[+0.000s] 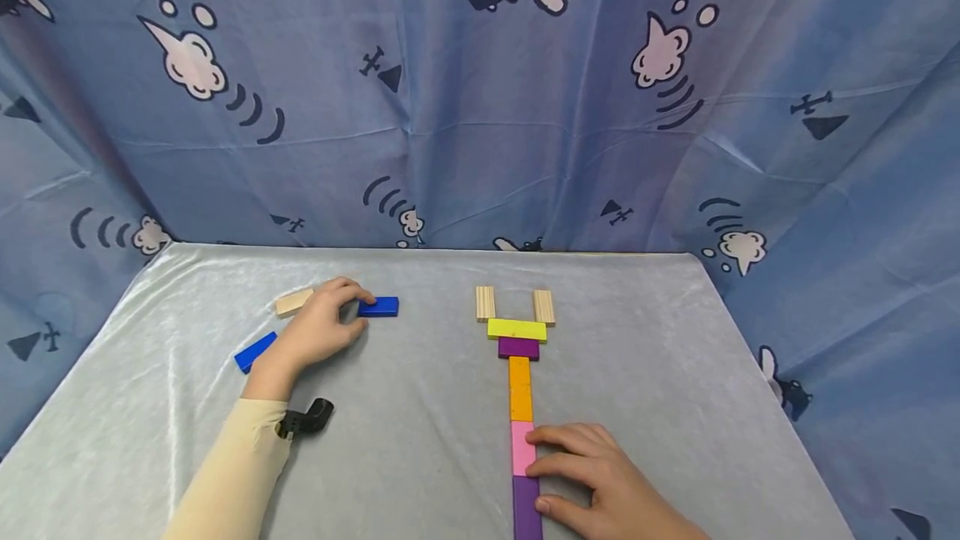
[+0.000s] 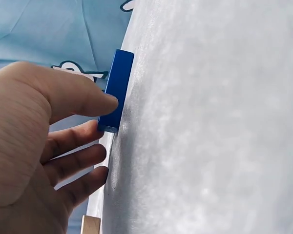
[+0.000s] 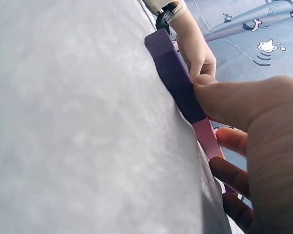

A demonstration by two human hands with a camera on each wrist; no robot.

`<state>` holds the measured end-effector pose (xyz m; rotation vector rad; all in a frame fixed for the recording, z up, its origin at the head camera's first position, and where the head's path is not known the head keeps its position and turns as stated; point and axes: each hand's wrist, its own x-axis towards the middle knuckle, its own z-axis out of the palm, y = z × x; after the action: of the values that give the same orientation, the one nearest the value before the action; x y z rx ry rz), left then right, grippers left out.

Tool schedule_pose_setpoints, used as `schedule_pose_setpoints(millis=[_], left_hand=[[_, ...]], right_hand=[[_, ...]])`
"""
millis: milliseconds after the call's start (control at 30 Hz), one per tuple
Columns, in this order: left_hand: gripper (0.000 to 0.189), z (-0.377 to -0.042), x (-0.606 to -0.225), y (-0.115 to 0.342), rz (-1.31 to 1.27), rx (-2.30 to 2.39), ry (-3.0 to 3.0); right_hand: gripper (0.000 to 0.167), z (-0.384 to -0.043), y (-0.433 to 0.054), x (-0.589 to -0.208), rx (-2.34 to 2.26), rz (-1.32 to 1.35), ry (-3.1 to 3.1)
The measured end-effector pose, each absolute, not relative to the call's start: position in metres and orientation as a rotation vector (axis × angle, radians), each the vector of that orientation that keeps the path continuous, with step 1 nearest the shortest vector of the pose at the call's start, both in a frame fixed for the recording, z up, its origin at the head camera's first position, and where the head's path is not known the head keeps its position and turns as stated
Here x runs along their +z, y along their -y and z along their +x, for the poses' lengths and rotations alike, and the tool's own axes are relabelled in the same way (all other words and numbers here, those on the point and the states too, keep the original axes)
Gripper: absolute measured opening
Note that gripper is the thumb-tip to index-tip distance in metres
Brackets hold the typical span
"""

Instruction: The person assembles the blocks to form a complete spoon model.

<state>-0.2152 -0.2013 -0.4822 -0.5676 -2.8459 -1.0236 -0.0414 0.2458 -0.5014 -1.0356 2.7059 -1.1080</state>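
Observation:
My left hand [image 1: 324, 326] pinches one end of a blue block [image 1: 381, 307] between thumb and index finger, at the table's far left. The left wrist view shows the thumb against the side of this blue block [image 2: 118, 83], the other fingers apart from it. Resting along the right side of a line of blocks, my right hand [image 1: 600, 482] touches the pink block [image 1: 522, 448] and the purple block [image 1: 527, 507] with loosely bent fingers. Beyond the pink block lie an orange block [image 1: 520, 388], a dark purple block [image 1: 518, 347] set crosswise and a yellow-green block [image 1: 517, 329].
Two plain wooden pieces [image 1: 486, 304] [image 1: 544, 307] extend from the yellow-green block's ends. Another blue block [image 1: 256, 352] and a plain wooden block [image 1: 294, 302] lie by the left forearm. A pale cloth [image 1: 420, 407] covers the table; a patterned blue curtain [image 1: 480, 107] hangs behind.

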Motion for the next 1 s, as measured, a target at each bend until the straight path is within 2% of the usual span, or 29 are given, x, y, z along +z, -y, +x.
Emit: schedule_pose_setpoints(millis=[433,1000], left_hand=[[0.022,-0.2201,-0.4865,0.2038,-0.621,-0.991,2.778],[0.025,-0.2164,-0.4921,0.1991,-0.665,-1.003,2.711]], right_hand=[[0.027,-0.0401,-0.2470,-0.5016,-1.117,-1.088,-2.724],[0.028,-0.0408,-0.2467,-0.5025,-1.112,-1.094,-2.718]])
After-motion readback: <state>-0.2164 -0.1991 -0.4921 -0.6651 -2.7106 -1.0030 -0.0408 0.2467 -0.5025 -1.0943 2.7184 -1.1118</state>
